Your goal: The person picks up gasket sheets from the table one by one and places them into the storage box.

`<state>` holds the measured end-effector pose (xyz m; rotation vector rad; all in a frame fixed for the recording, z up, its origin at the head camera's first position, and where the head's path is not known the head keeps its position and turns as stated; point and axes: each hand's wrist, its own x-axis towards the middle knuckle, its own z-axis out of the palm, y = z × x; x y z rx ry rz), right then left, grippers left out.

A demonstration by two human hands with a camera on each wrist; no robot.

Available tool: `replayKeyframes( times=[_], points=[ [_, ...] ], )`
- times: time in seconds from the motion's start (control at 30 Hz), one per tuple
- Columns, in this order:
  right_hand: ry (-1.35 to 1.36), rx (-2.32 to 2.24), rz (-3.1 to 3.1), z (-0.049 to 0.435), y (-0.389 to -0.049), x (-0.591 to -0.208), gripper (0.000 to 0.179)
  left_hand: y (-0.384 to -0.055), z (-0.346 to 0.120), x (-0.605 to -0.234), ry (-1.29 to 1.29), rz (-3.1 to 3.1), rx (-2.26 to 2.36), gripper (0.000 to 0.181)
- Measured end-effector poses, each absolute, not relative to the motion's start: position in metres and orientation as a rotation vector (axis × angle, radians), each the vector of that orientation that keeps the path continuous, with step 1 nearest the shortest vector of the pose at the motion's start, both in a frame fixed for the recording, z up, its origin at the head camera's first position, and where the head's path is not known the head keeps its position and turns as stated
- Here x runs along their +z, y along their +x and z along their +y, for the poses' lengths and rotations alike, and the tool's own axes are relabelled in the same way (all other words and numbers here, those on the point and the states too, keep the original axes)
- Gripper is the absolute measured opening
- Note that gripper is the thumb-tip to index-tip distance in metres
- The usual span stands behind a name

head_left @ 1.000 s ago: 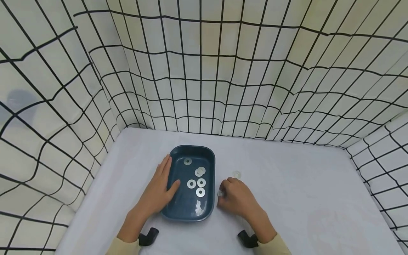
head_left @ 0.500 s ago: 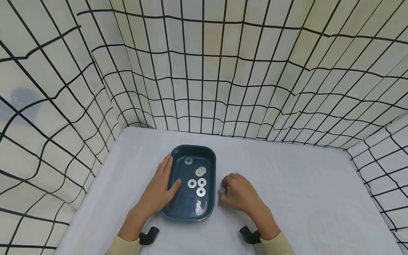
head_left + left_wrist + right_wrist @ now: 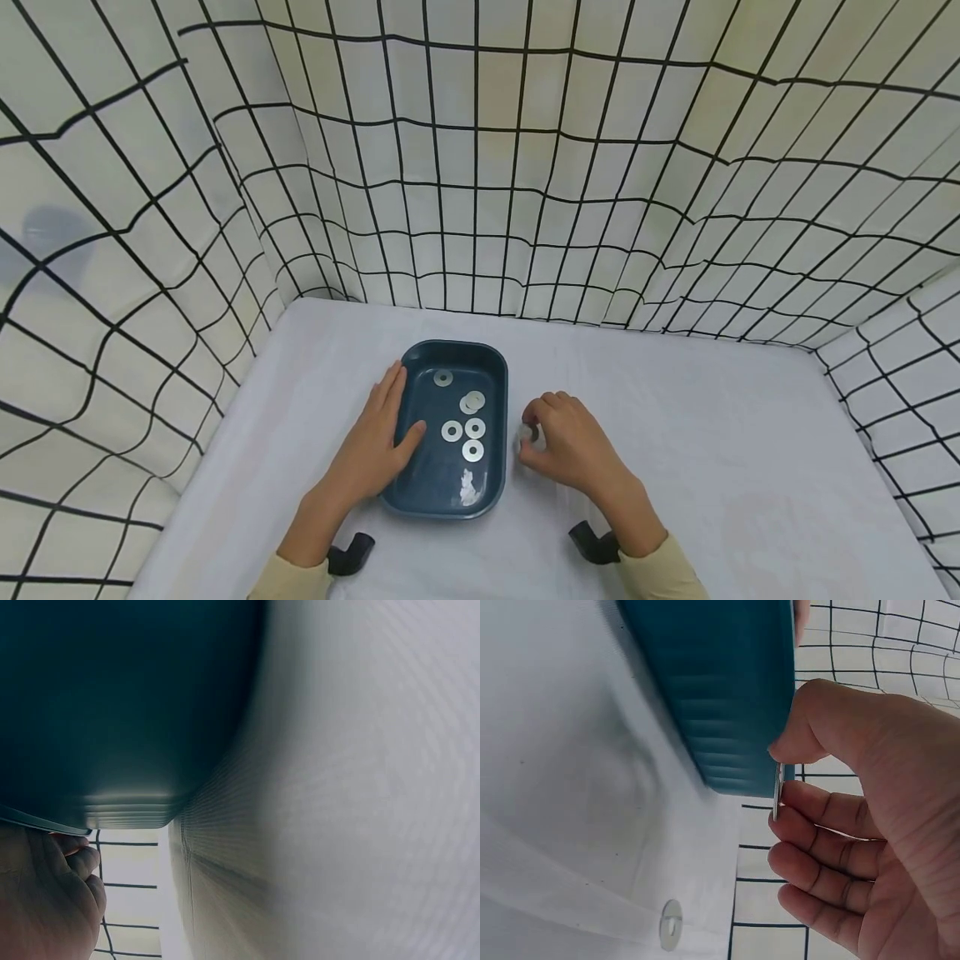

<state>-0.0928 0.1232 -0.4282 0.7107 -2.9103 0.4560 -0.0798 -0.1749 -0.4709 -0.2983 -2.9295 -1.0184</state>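
Note:
A dark blue rectangular tray (image 3: 442, 490) stands on the white cloth with several flat metal washers (image 3: 475, 401) lying in it, two of them overlapping. My left hand (image 3: 367, 450) rests along the tray's left rim, its fingers straight on the outer side and the thumb reaching over the inside. Right of the tray, my right hand (image 3: 573, 442) pinches a washer (image 3: 778, 791) between thumb and fingertips, seen edge-on in the right wrist view. Another washer (image 3: 665, 927) lies on the cloth; in the head view the right hand hides it.
Black grid lines cover the pale walls (image 3: 495, 158) around the table. Black elbow-shaped pieces sit at both wrists, one by the left sleeve (image 3: 351, 554) and one by the right sleeve (image 3: 594, 543). A pale glare patch (image 3: 468, 489) shows on the tray floor.
My right hand has moved slightly up and away from the tray's side with the pinched washer, covering the loose washer seen earlier on the cloth. The left hand stays at the rim.

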Motion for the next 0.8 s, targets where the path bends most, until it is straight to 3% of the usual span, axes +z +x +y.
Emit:
replayKeyframes(
  times=[0.8],
  points=[
    [0.912, 0.344, -2.773, 0.116, -0.103, -0.405, 0.015, -0.080, -0.176, -0.468, -0.295, -2.946, -1.017, 0.090]
  ],
)
